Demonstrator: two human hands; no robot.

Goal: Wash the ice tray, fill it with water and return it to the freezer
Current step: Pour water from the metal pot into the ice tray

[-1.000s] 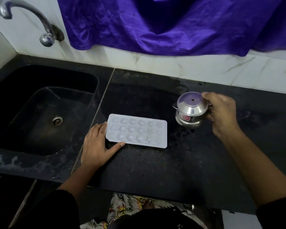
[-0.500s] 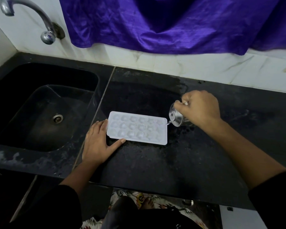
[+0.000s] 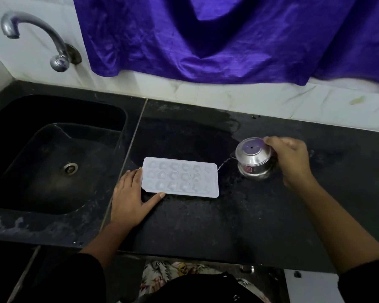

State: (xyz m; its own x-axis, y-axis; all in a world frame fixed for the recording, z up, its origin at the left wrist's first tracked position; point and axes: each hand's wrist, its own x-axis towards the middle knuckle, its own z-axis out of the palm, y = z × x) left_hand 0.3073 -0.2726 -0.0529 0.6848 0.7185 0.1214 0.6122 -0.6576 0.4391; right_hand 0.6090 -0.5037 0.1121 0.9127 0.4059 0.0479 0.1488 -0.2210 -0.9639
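ice tray (image 3: 179,177) between left hand (image 3: 131,195) and right hand (image 3: 290,159).

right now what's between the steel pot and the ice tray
In the head view, a thin stream of water falls from the steel pot toward the right edge of the ice tray, over bare counter.

— What's lying on your black counter (image 3: 206,226)?
— The white ice tray (image 3: 179,177) lies flat mid-counter. Your left hand (image 3: 131,200) rests at its 8 o'clock corner, touching it. A wet patch (image 3: 184,138) spreads at 12 o'clock.
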